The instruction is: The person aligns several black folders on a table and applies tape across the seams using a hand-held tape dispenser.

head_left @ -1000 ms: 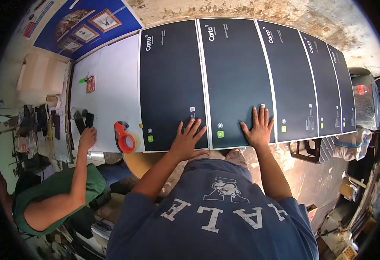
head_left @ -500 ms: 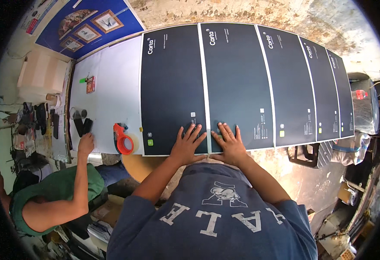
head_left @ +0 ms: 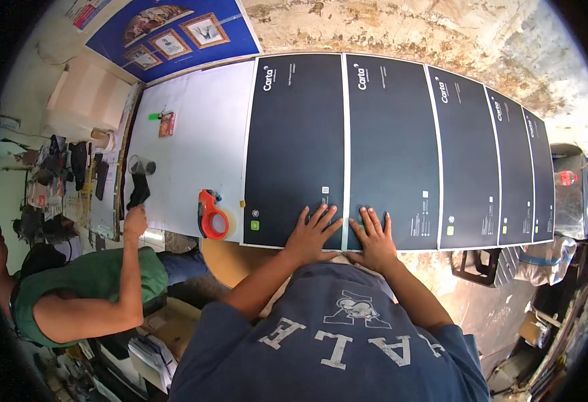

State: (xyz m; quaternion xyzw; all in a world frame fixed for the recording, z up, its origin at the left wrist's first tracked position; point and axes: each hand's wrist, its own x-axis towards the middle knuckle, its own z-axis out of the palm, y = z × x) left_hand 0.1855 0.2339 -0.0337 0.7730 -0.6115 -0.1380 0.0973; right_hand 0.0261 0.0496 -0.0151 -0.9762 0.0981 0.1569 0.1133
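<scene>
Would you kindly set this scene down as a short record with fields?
Left hand: open, palm down on the leftmost dark panel, near its lower edge
Right hand: open, palm down on the second dark panel, near its lower edge
Panel count: five, side by side
Tape dispenser: red-orange, on the white surface left of the panels
Co-worker's hand: at a black object, contact unclear

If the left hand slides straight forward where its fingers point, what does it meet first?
The left hand, flat on the dark panel, would probably first cross the small pale printed square just ahead. It seems flat print; no raised object appears in that line nearby.
</scene>
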